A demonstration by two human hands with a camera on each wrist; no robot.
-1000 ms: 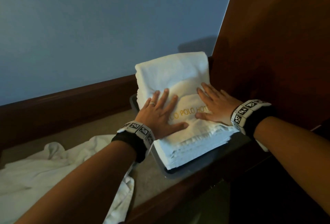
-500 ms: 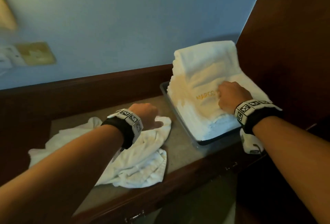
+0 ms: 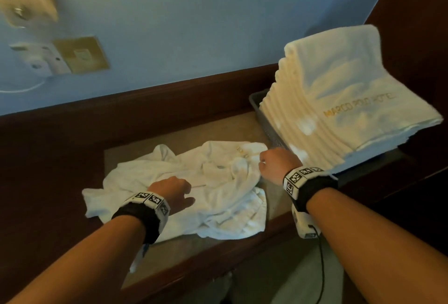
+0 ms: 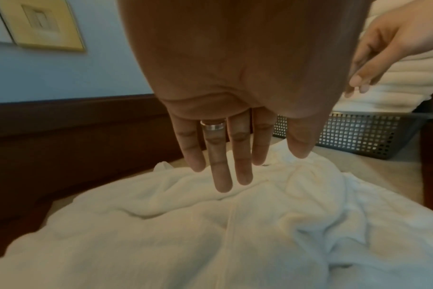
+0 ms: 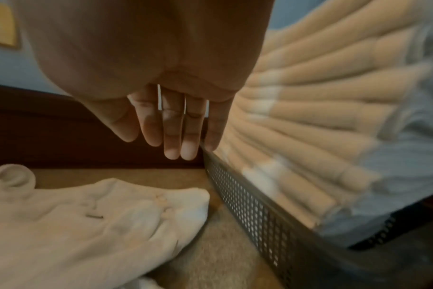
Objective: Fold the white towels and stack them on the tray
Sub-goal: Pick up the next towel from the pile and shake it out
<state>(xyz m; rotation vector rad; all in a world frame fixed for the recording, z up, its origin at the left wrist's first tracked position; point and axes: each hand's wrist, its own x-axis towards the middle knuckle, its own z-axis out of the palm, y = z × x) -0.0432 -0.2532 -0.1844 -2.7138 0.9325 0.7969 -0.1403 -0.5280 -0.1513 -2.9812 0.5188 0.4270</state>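
A crumpled white towel (image 3: 201, 190) lies on the beige counter top (image 3: 184, 134). To its right a grey perforated tray (image 3: 257, 102) holds a tall stack of folded white towels (image 3: 339, 100), the top one with gold lettering. My left hand (image 3: 174, 190) hovers over the left part of the crumpled towel (image 4: 235, 234); its fingers (image 4: 220, 176) hang straight and hold nothing. My right hand (image 3: 274, 162) is over the towel's right end, next to the tray wall (image 5: 247, 205). Its fingers (image 5: 172, 148) point down, straight and empty, just above the towel (image 5: 87, 224).
A dark wooden back rail (image 3: 145, 114) runs behind the counter and a wooden panel (image 3: 419, 25) rises at the right. A brass socket plate (image 3: 80, 54) with a white plug (image 3: 41, 59) is on the blue wall. The counter's front edge (image 3: 218, 262) is close to me.
Both hands have left the folded stack and moved left to above the crumpled towel, the left first, then the right. The view has swung left with them.
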